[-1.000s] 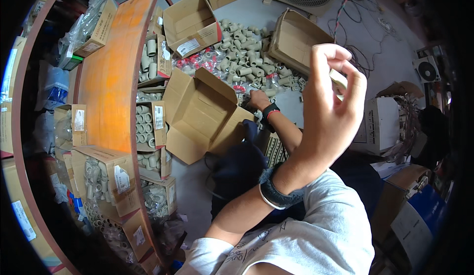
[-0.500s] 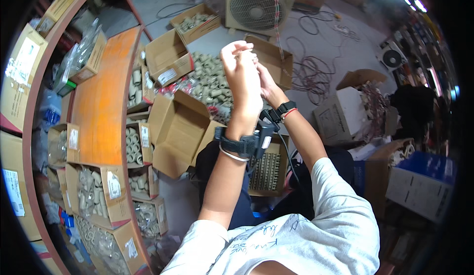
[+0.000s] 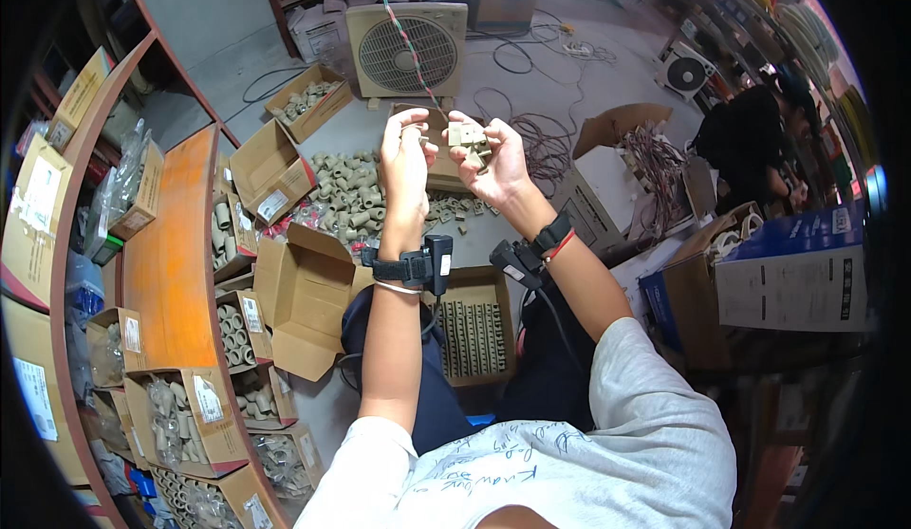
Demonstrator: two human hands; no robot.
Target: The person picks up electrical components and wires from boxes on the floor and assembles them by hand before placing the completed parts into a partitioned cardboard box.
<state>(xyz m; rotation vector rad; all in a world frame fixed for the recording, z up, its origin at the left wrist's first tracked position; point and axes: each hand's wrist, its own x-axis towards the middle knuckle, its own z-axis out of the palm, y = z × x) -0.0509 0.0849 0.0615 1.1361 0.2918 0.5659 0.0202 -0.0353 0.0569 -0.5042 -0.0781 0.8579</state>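
I hold both hands up in front of me above my lap. My right hand (image 3: 493, 167) grips a small cluster of grey-beige plastic pipe fittings (image 3: 467, 135). Just left of it, my left hand (image 3: 405, 154) has its fingers curled, pinching one small grey fitting (image 3: 412, 130) at the fingertips. The two hands are a short gap apart. Each wrist carries a black strapped device. Below them, on my lap, lies a cardboard box (image 3: 472, 282) packed with rows of the same fittings.
An open empty carton (image 3: 304, 301) sits at my left. A pile of loose fittings (image 3: 351, 202) covers the floor, and a box fan (image 3: 406, 50) stands beyond it. Shelves with cartons of fittings (image 3: 180, 415) curve along the left. Another person (image 3: 754, 135) works at the right.
A second ago only my right hand was raised while the left was down by the carton. The left came up to meet it, and now the hands sit slightly apart.
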